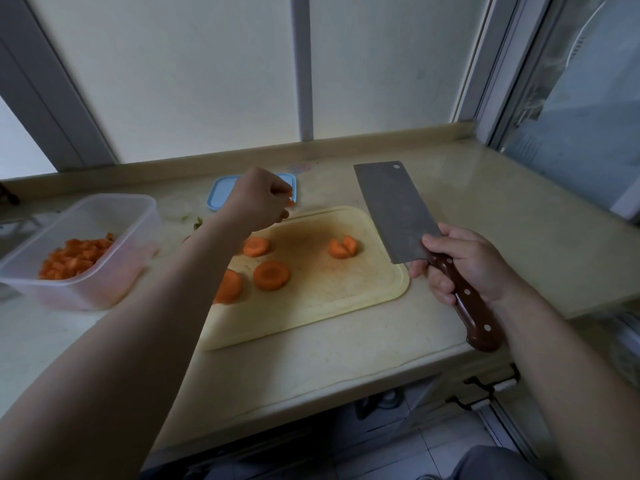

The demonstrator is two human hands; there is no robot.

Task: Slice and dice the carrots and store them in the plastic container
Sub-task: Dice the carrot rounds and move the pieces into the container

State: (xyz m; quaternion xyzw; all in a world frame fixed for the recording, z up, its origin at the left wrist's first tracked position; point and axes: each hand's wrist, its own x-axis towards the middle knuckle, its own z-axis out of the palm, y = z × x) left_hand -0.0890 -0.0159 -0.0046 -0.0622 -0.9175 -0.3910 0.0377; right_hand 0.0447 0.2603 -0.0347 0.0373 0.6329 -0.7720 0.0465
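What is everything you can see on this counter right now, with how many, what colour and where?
counter: one, beige, below the window
cutting board: one, pale yellow, counter centre
plastic container: one, clear, counter's left side
diced carrot: heap, orange, inside the container
lid: one, blue, behind the board
carrot rounds: three, orange, board's left part
cut round: one, orange, board's right part
cleaver: one, grey blade, brown handle, raised beside board's right edge
left hand: pinches orange carrot bits over board's far edge
right hand: grips cleaver handle
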